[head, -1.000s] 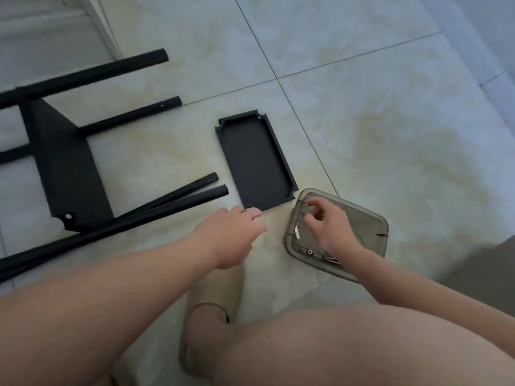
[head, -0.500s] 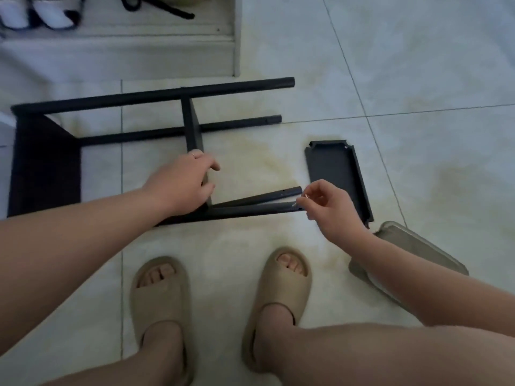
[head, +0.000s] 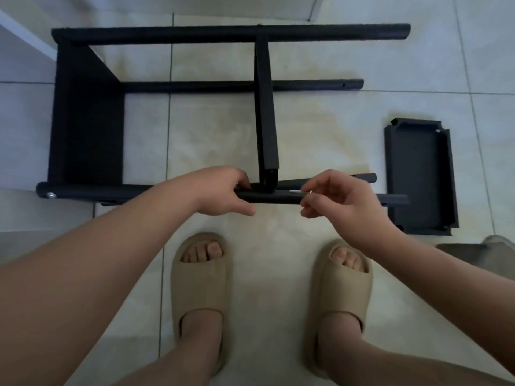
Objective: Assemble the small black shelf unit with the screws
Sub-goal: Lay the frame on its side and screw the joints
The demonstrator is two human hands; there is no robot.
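The partly built black shelf frame (head: 86, 121) lies on its side on the tiled floor, with several long poles running left to right. One shelf panel is fixed at its left end. A second panel (head: 266, 112) stands across the middle. My left hand (head: 223, 190) grips the near pole (head: 276, 196) right beside that middle panel's lower corner. My right hand (head: 340, 199) pinches a small silver screw (head: 298, 191) just above the same pole, to the right of the panel. A loose black shelf tray (head: 419, 176) lies flat at the right.
My two feet in tan slippers (head: 200, 280) stand just below the frame. A translucent grey container (head: 473, 250) peeks in at the right edge behind my right forearm. A white wall base runs along the top and left.
My right hand left the grey container with a screw and carried it over to the near pole. My left hand moved onto the pole at the middle panel. The view swung left over the frame.
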